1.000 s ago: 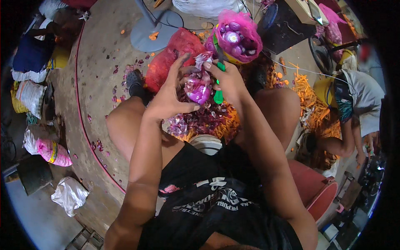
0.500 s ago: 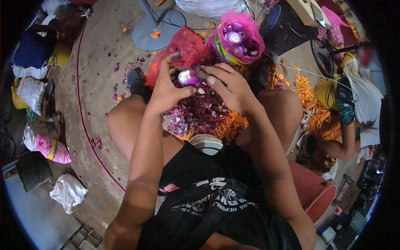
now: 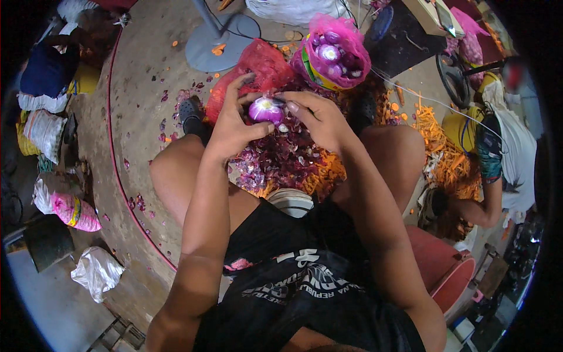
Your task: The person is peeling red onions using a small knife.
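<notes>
A red onion (image 3: 267,110) with a pale cut end sits in my left hand (image 3: 227,128), gripped between the thumb and curled fingers. Against its right side are the bent fingers of my right hand (image 3: 322,120). Whatever those fingers pinch is mostly hidden; only something dark shows by the fingertips. Below both hands, a heap of purple onion skins (image 3: 281,154) covers the floor between my legs. A limp red mesh bag (image 3: 255,63) lies just beyond my left hand. Past my right hand stands a pink mesh bag (image 3: 319,32) holding several peeled onions.
Orange carrot peelings (image 3: 433,138) are piled at the right, beside a co-worker's bent arm (image 3: 488,202). A round grey stand base (image 3: 214,53) is ahead. A pink hose (image 3: 112,135) runs along the left floor. By my right thigh lies a red bucket (image 3: 431,258).
The onion has turned, showing more of its purple side. My right fingers have drawn in and bent more, and the dark, green-edged thing seen beside them is now mostly hidden.
</notes>
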The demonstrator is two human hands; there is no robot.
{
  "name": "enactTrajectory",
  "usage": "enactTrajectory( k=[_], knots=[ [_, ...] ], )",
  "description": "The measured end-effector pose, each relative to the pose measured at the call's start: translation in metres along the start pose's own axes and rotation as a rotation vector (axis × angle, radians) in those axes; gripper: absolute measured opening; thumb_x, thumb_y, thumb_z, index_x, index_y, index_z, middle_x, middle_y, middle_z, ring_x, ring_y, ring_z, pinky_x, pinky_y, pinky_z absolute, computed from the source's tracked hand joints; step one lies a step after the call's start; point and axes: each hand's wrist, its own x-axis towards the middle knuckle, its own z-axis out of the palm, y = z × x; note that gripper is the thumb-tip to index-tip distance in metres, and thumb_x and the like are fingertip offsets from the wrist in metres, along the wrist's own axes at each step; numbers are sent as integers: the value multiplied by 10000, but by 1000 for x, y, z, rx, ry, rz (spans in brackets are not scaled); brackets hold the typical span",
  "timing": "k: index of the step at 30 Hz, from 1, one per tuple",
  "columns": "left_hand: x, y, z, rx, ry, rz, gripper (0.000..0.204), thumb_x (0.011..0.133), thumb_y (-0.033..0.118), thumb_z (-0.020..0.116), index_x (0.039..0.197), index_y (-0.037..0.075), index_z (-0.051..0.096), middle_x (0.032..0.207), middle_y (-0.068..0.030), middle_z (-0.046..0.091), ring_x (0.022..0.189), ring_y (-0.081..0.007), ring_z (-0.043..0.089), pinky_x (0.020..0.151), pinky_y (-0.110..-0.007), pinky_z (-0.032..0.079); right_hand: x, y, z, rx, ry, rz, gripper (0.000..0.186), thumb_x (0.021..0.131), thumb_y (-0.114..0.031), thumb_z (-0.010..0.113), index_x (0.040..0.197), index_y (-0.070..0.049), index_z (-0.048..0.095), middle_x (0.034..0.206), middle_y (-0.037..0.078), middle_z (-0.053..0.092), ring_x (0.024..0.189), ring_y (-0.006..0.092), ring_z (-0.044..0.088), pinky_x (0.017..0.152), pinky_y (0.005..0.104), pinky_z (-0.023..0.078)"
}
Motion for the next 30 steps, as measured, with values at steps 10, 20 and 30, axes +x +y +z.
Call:
enactTrajectory(
  k=[10,20,30],
  knots=[
    [-6,7,-2,-209,6,6,1031,745,-66,800,1611,94,263,1466,-234,549,1283,-295,604,1041,-402,541,8,8,11,154,95,276,389,1110,-246,572,1430,-35,640,1175,145,748,1032,205,708,950,344,543],
    [-3,1,1,-430,103,-118,971,790,-71,787,1598,66,266,1457,-230,535,1286,-296,604,1026,-412,554,-5,-15,12,483,31,352,437,1119,-248,573,1496,-28,580,1100,59,623,756,111,579,715,294,514],
    [5,-8,20,-179,176,-95,942,787,-61,849,1557,28,315,1339,-168,579,1235,-268,640,1033,-393,564,4,14,26,128,223,154,311,1079,-173,595,1344,-41,693,1170,203,716,1090,354,699,995,426,527]
  ],
)
